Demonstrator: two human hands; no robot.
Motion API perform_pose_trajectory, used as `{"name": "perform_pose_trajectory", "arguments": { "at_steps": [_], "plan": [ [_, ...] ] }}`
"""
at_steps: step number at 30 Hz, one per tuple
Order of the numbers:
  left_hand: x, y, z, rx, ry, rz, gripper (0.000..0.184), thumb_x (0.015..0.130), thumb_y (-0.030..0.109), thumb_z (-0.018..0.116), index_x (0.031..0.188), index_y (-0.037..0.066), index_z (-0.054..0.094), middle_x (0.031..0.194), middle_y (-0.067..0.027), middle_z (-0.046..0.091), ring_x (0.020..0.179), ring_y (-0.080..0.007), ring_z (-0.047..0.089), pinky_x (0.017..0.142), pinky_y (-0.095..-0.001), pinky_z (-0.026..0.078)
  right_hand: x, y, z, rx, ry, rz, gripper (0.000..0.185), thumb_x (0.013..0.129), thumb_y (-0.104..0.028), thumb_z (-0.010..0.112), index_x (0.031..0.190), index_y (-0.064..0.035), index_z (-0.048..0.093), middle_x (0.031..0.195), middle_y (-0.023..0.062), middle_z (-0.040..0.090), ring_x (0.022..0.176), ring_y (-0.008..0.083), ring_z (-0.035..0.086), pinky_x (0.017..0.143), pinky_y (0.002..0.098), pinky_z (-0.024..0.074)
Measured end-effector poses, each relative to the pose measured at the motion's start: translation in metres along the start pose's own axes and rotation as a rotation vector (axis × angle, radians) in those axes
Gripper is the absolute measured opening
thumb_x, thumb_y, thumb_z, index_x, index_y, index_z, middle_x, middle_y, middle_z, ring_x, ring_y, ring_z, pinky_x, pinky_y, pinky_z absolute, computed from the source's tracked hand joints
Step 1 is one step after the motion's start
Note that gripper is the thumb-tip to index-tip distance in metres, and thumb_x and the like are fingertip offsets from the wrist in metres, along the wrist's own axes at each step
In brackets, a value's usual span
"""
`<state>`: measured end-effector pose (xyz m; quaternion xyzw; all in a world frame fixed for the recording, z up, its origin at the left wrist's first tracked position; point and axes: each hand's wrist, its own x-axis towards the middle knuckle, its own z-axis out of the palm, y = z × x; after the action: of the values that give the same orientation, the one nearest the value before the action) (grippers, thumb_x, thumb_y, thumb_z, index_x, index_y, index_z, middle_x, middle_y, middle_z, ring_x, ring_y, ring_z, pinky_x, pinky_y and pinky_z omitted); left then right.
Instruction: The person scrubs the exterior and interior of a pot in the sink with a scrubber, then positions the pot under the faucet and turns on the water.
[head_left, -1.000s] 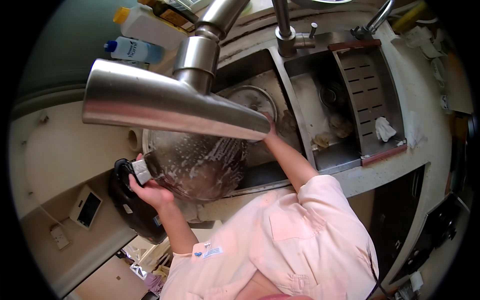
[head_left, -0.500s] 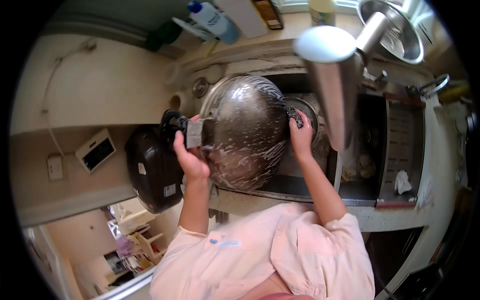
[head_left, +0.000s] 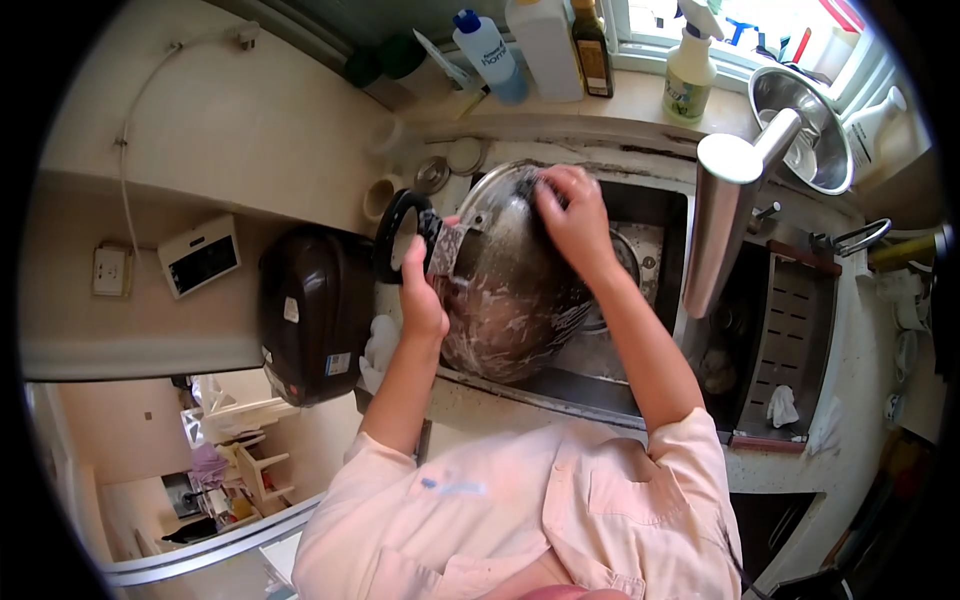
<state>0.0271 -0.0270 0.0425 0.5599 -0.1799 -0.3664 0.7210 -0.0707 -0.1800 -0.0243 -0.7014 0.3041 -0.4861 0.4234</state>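
A large wok (head_left: 510,300), streaked with white suds, is tipped up over the sink (head_left: 655,250) with its rounded underside facing me. My left hand (head_left: 426,305) is closed at the base of its black handle (head_left: 390,238), beside the metal bracket; some fingers are hidden behind it. On the wok's far upper part, my right hand (head_left: 580,215) presses a dark steel wool scrubber (head_left: 527,187) against the metal. The curled fingers partly cover the scrubber.
A tall metal faucet (head_left: 722,220) rises right of my right hand. Beyond it stands a slotted drainer (head_left: 795,340). A dark rice cooker (head_left: 315,315) sits at the left. Bottles, a spray bottle (head_left: 690,75) and a steel bowl (head_left: 800,130) line the back ledge.
My right hand has moved with the steel wool from the wok's right side to its far upper part. The wok has turned slightly in my left hand. The camera view has shifted.
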Motion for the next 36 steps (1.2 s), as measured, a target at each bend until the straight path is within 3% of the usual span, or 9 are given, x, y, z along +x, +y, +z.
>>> {"name": "perform_pose_trajectory", "arguments": {
  "at_steps": [5, 10, 13, 15, 18, 20, 23, 26, 36],
  "plan": [
    [-0.006, -0.002, -0.004, 0.041, -0.011, -0.006, 0.048, 0.091, 0.034, 0.029, 0.115, -0.001, 0.052, 0.106, -0.0095, 0.060, 0.097, -0.0176, 0.056, 0.089, -0.0308, 0.041, -0.009, -0.031, 0.006, -0.030, -0.127, -0.256, 0.013, 0.071, -0.014, 0.068, 0.082, -0.0066, 0.065, 0.090, 0.0101, 0.062, 0.092, 0.0296, 0.053, 0.081, 0.0373, 0.0429],
    [-0.021, -0.005, -0.017, 0.049, -0.057, -0.002, 0.047, 0.089, 0.031, 0.029, 0.115, -0.002, 0.053, 0.107, -0.0097, 0.059, 0.100, -0.0177, 0.054, 0.090, -0.0313, 0.040, 0.017, 0.101, -0.014, 0.231, -0.228, 0.564, 0.032, 0.083, -0.028, 0.057, 0.096, 0.0011, 0.063, 0.094, 0.0107, 0.063, 0.088, 0.0196, 0.057, 0.078, 0.0303, 0.0437],
    [-0.021, -0.010, -0.026, 0.045, -0.051, 0.023, 0.050, 0.088, 0.033, 0.030, 0.113, -0.002, 0.055, 0.107, -0.0092, 0.059, 0.099, -0.0176, 0.054, 0.090, -0.0317, 0.040, -0.070, 0.281, -0.011, 0.246, -0.143, 0.827, 0.035, 0.085, -0.028, 0.055, 0.107, -0.0002, 0.059, 0.101, 0.0110, 0.061, 0.094, 0.0180, 0.055, 0.082, 0.0314, 0.0419],
    [-0.016, -0.008, -0.025, 0.024, -0.040, 0.011, 0.050, 0.088, 0.034, 0.030, 0.113, -0.002, 0.055, 0.106, -0.0089, 0.059, 0.098, -0.0175, 0.054, 0.090, -0.0315, 0.040, -0.120, 0.283, -0.014, -0.086, -0.231, 0.986, 0.034, 0.083, -0.025, 0.056, 0.106, -0.0005, 0.059, 0.090, 0.0117, 0.064, 0.085, 0.0206, 0.059, 0.075, 0.0339, 0.0463],
    [-0.016, -0.001, -0.016, 0.075, 0.001, 0.012, 0.052, 0.089, 0.035, 0.028, 0.113, -0.002, 0.055, 0.105, -0.0086, 0.060, 0.097, -0.0175, 0.055, 0.089, -0.0309, 0.040, -0.212, 0.290, 0.006, -0.912, -0.238, 0.427, 0.043, 0.073, -0.009, 0.057, 0.115, -0.0052, 0.055, 0.089, 0.0183, 0.063, 0.090, 0.0366, 0.059, 0.080, 0.0433, 0.0472],
    [-0.014, 0.000, -0.016, 0.101, 0.003, 0.023, 0.052, 0.089, 0.035, 0.028, 0.113, -0.002, 0.055, 0.104, -0.0085, 0.060, 0.097, -0.0174, 0.055, 0.089, -0.0305, 0.040, -0.215, 0.260, -0.007, -0.903, -0.758, 0.431, 0.045, 0.079, -0.022, 0.057, 0.121, -0.0074, 0.048, 0.112, 0.0222, 0.055, 0.106, 0.0379, 0.051, 0.091, 0.0430, 0.0397],
    [-0.013, 0.002, -0.013, 0.070, -0.022, -0.003, 0.051, 0.090, 0.034, 0.028, 0.113, -0.002, 0.055, 0.104, -0.0086, 0.060, 0.097, -0.0169, 0.055, 0.090, -0.0308, 0.040, -0.176, 0.228, -0.016, -0.592, -0.733, 0.815, 0.044, 0.074, -0.018, 0.059, 0.116, -0.0052, 0.053, 0.102, 0.0190, 0.061, 0.098, 0.0372, 0.056, 0.086, 0.0426, 0.0437],
    [-0.010, 0.002, -0.018, 0.042, -0.054, -0.011, 0.049, 0.091, 0.033, 0.029, 0.115, -0.001, 0.053, 0.105, -0.0083, 0.060, 0.097, -0.0164, 0.055, 0.090, -0.0306, 0.040, -0.133, 0.191, -0.022, 0.171, 0.039, 1.034, 0.035, 0.073, -0.006, 0.056, 0.108, -0.0019, 0.058, 0.092, 0.0091, 0.062, 0.082, 0.0197, 0.058, 0.074, 0.0293, 0.0454],
    [-0.007, -0.004, -0.016, 0.015, -0.083, -0.023, 0.046, 0.090, 0.029, 0.030, 0.116, -0.002, 0.052, 0.111, -0.0091, 0.057, 0.102, -0.0163, 0.053, 0.091, -0.0303, 0.040, -0.022, -0.071, -0.024, -0.032, -0.232, -0.169, 0.026, 0.074, -0.021, 0.066, 0.095, -0.0064, 0.062, 0.098, 0.0108, 0.057, 0.098, 0.0283, 0.051, 0.087, 0.0391, 0.0390]
  ]
}}
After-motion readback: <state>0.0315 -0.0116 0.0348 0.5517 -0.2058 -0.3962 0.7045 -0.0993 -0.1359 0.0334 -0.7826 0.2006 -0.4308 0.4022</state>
